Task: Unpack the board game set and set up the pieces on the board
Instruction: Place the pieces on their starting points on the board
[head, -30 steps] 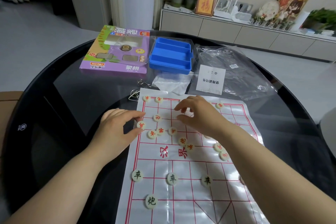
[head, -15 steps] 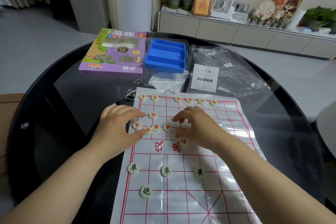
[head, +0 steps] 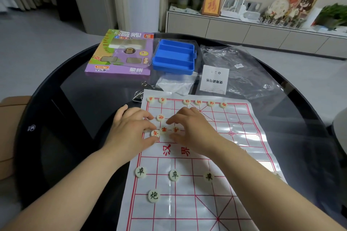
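Observation:
A white plastic board sheet [head: 234, 157] with a red grid lies on the dark round table. Several cream discs with red characters stand along its far row [head: 198, 102]. A loose cluster of red-marked discs [head: 164, 130] sits between my hands. My left hand [head: 131, 127] rests at the board's left edge, fingers spread, thumb and forefinger touching a red-marked disc [head: 155, 133]. My right hand [head: 191, 127] hovers over the cluster, fingers spread, hiding some discs. Three dark-marked discs [head: 174, 175] line a near row, with one more dark-marked disc [head: 154, 195] below.
The purple game box [head: 120, 56], a blue plastic tray [head: 173, 57], an instruction leaflet [head: 215, 78], crumpled clear bags [head: 244, 73] and metal wire pieces [head: 139, 95] lie beyond the board. The table's rim [head: 24, 118] curves at the left. A sideboard stands behind.
My right hand drew back from the far row toward the middle cluster of discs. My left hand shifted slightly right onto the disc at the board's left edge. The view tilted down.

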The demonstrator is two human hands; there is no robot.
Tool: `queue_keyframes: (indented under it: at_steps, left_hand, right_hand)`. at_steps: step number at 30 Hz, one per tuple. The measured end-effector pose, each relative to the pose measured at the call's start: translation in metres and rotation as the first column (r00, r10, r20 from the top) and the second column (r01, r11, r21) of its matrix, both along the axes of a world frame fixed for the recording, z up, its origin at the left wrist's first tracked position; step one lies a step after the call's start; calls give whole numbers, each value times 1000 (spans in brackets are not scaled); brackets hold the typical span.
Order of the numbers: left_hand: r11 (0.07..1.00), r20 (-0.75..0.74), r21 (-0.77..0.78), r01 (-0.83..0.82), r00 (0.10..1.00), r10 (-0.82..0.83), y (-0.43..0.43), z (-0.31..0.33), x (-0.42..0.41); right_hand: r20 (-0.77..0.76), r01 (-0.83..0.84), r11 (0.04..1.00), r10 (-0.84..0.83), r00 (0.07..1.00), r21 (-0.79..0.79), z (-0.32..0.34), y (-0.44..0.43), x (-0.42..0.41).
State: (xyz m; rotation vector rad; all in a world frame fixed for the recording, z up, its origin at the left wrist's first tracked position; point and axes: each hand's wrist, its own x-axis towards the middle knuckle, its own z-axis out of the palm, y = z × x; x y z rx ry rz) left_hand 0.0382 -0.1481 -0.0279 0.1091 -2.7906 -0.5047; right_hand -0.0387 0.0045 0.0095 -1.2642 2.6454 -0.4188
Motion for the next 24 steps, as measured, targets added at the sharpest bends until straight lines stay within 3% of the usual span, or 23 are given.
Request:
queue_keyframes:
  at_steps: [10, 15, 20, 24]
  left_hand:
    - [1000, -118, -1, 16, 993, -17, -5, 4, 8]
    - [998, -182, 60, -25, 983, 36, -3, 13, 4]
    - [995, -59, 86, -48, 997, 53, -3, 25, -19]
    - [990, 32, 95, -104, 994, 101, -2, 29, -34]
  right_hand:
    - [-68, -37, 999, 38, 997, 26, -7, -14, 0]
    - [-108, 16, 998, -23, 994, -60, 1, 1, -9]
    - [-139, 223, 970, -236, 962, -99, 3, 33, -37]
    - [-184, 240, 969, -248, 951, -64, 1, 25, -52]
